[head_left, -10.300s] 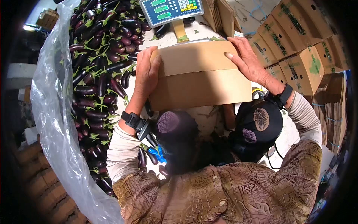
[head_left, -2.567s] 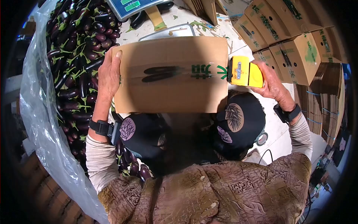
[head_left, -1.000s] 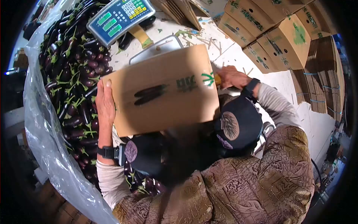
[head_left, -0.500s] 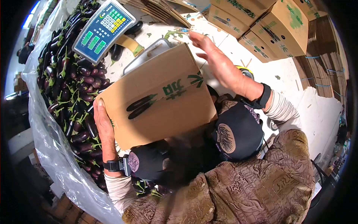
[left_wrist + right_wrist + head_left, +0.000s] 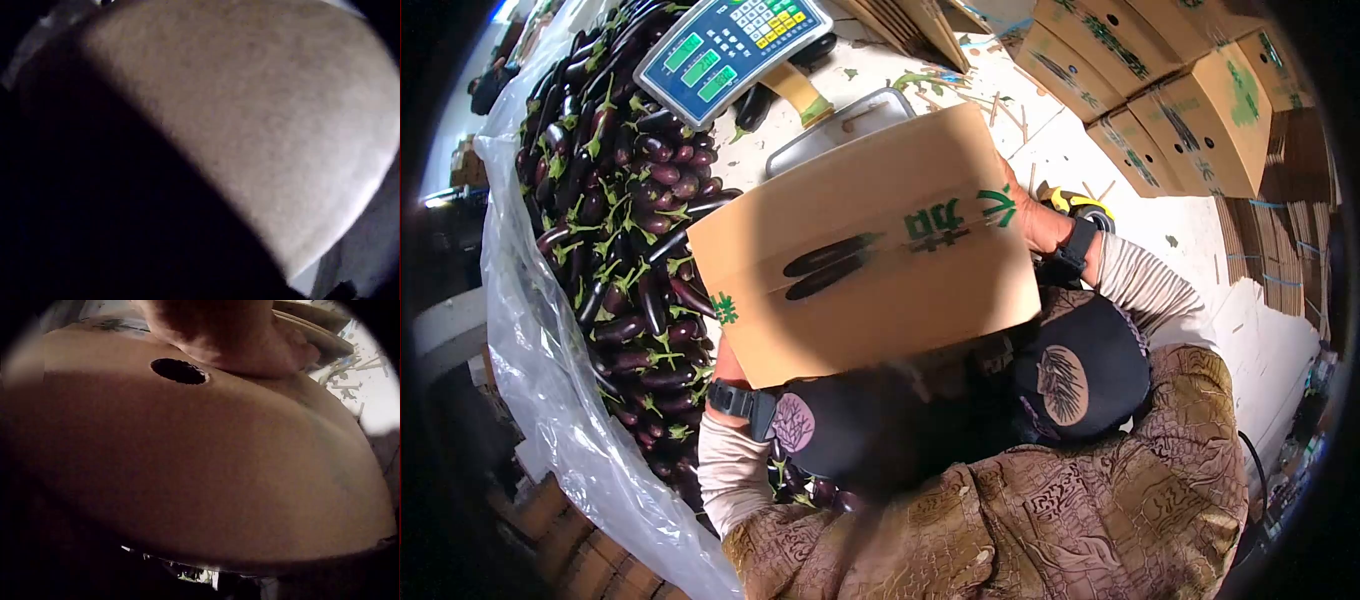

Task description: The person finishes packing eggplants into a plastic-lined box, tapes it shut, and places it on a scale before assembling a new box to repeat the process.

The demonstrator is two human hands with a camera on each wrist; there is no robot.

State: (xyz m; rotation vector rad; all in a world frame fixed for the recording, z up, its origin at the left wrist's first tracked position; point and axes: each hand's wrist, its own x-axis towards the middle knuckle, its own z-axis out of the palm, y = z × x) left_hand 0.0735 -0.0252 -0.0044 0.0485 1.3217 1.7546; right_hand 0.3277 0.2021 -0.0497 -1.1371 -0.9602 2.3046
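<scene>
A closed cardboard box [image 5: 855,230], printed with two eggplants and green characters, lies tilted across the person's knees. My right hand [image 5: 1025,210] presses against its right end. Close up in the right wrist view, the right hand [image 5: 219,331] lies on the cardboard beside a round hole, its fingers partly out of sight. At the box's lower left corner only the base of my left hand [image 5: 730,362] shows; the box hides the rest. The left wrist view is filled by a pale brown surface [image 5: 250,112] and dark shadow. A yellow tape dispenser [image 5: 1085,208] lies right of the right wrist.
Beyond the box stand a scale display [image 5: 725,55] and its metal tray [image 5: 840,125]. A large heap of eggplants [image 5: 625,240] fills the left side, edged by clear plastic sheeting [image 5: 530,330]. Packed boxes [image 5: 1190,120] and flattened cartons [image 5: 1270,255] stand at right.
The right hand put down the yellow tape dispenser, swung up open, then came against the box's right end. The box moved toward the right in view, and the left hand went out of sight behind it.
</scene>
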